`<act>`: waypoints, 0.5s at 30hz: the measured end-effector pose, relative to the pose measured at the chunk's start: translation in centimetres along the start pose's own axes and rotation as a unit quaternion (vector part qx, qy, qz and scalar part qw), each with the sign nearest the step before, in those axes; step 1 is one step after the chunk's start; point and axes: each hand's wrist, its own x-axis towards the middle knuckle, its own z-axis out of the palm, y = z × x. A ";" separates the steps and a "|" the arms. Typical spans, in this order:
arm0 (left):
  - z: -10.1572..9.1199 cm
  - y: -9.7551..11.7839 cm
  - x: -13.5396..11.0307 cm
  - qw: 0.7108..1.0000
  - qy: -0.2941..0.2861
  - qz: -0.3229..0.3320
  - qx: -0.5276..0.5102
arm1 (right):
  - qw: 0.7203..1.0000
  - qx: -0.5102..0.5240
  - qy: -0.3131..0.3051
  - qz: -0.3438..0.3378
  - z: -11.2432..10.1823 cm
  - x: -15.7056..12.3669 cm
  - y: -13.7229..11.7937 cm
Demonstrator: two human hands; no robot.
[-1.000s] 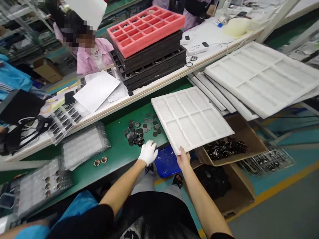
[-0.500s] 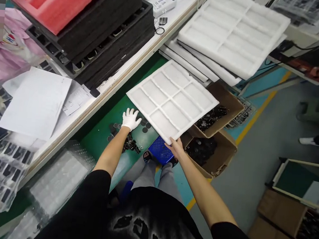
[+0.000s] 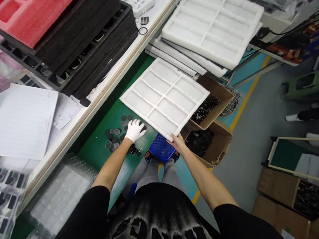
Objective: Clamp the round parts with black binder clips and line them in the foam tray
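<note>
My left hand [image 3: 135, 131], in a white glove, lies palm down with spread fingers on the green work surface [image 3: 91, 142], beside the tray's lower edge. Around it are scattered dark and grey round discs [image 3: 117, 131], and some are partly hidden under the fingers. A small heap of black binder clips [image 3: 135, 150] lies just below the glove. My bare right hand [image 3: 177, 143] pinches the near corner of a white foam tray [image 3: 165, 98] with rectangular compartments. Its compartments look bare. The tray's far part reaches over the green surface.
More white foam trays [image 3: 211, 24] are stacked beyond. Cardboard boxes of binder clips [image 3: 208, 108] and dark pieces [image 3: 200, 143] stand on the right, near a blue stool [image 3: 161, 148]. A white shelf [image 3: 106, 87] on the left bears black foam trays [image 3: 81, 28] and papers [image 3: 21, 119].
My left hand has shifted right across the discs, uncovering more of them on its left. My right hand still grips the tray's corner. The whole view has swung slightly.
</note>
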 end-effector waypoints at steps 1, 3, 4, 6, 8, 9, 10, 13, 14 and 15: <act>-0.2 -0.2 -0.3 1.000 0.007 -0.001 -0.004 | 1.000 -0.009 -0.001 -0.001 0.2 0.0 0.2; -0.9 -0.3 -0.9 0.999 0.033 -0.008 -0.017 | 1.000 -0.030 -0.001 -0.008 0.9 0.0 0.8; -1.2 -0.1 -1.3 0.998 0.051 -0.016 -0.027 | 0.999 -0.042 -0.001 -0.013 1.3 -0.1 1.1; -1.5 1.2 -2.1 0.994 0.091 -0.035 -0.048 | 0.998 -0.065 -0.005 -0.028 2.0 -0.1 1.6; -1.0 3.8 -2.9 0.989 0.120 -0.044 -0.071 | 0.996 -0.085 -0.017 -0.036 2.4 0.2 1.8; -0.5 5.5 -3.4 0.988 0.128 -0.043 -0.081 | 0.995 -0.092 -0.026 -0.036 2.4 0.4 1.8; 0.2 7.5 -3.9 0.987 0.129 -0.040 -0.091 | 0.994 -0.096 -0.035 -0.034 2.3 0.7 1.9; 3.0 14.1 -5.3 0.989 0.095 -0.021 -0.110 | 0.994 -0.100 -0.043 -0.019 0.6 1.6 2.1; 4.0 16.4 -5.7 0.991 0.067 -0.006 -0.114 | 0.994 -0.101 -0.037 -0.015 -0.6 1.7 2.4; 4.9 18.6 -6.1 0.992 0.031 0.017 -0.118 | 0.994 -0.103 -0.028 -0.012 -2.1 1.5 2.8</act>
